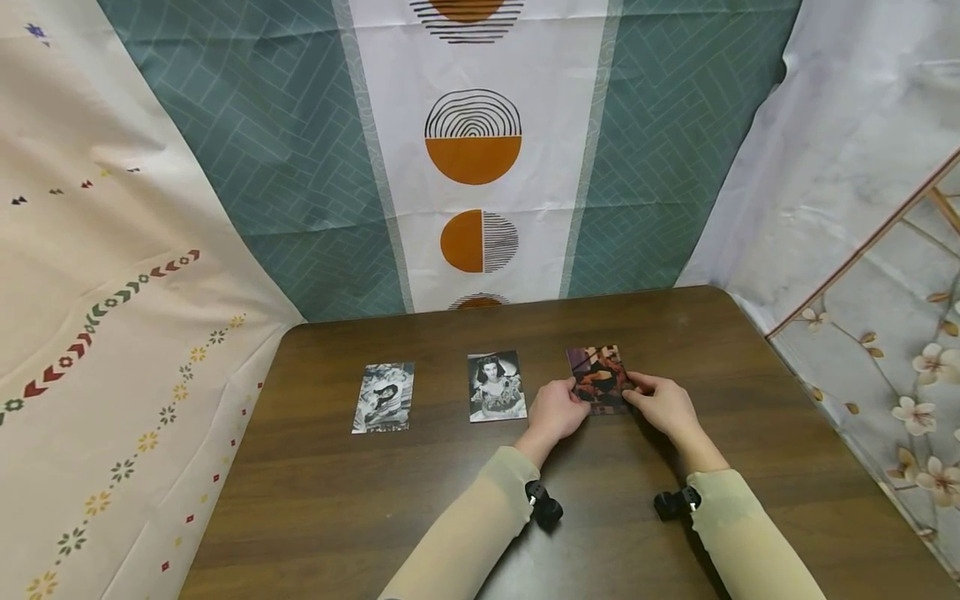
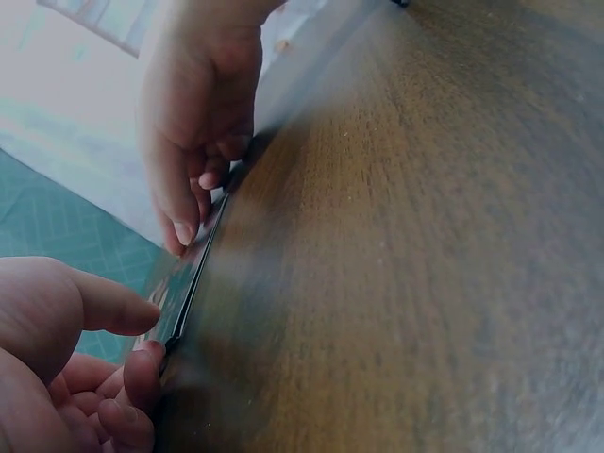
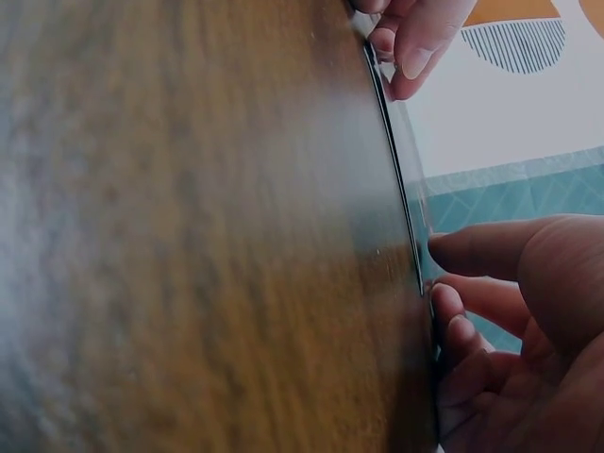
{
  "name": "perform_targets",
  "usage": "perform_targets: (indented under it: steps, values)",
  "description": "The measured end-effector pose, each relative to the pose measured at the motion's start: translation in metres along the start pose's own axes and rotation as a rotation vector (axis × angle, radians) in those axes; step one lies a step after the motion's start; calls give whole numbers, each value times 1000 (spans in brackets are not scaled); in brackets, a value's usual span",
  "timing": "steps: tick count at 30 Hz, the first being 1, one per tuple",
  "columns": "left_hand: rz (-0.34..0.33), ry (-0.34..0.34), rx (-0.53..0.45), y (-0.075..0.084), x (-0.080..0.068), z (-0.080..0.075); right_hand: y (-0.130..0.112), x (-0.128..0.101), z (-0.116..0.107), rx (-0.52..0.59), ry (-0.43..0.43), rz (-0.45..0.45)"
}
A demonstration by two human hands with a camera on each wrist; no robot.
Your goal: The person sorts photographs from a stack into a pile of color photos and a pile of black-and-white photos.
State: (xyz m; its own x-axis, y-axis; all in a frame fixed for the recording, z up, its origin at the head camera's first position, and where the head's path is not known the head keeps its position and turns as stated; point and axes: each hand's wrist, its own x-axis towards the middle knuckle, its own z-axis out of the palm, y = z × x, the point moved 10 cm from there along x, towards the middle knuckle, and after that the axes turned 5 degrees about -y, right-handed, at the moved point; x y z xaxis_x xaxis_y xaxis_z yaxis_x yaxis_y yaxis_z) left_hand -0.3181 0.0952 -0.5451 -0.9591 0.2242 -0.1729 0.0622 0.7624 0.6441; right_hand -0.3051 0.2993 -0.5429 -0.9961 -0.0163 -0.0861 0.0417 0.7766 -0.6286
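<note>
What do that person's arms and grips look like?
The left sleeve and right sleeve are long and pale cream, greenish at their ends. There's a small left black gadget and right black gadget. The left grip and right grip wear no gloves.

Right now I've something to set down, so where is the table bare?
Bare table lies nearside of the leftmost picture, left of the left sleeve; and right of the right hand. Crowded: around the colour picture, between right and left hand.
</note>
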Motion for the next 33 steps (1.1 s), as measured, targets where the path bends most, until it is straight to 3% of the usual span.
perform_targets:
  steps: [26,33]
  values:
    - [42,-15,-70,-1,-4,0,-1,-1,0,13,-35,32]
    - [70,-24,-127,-3,-3,0,-1,-1,1,12,-44,40]
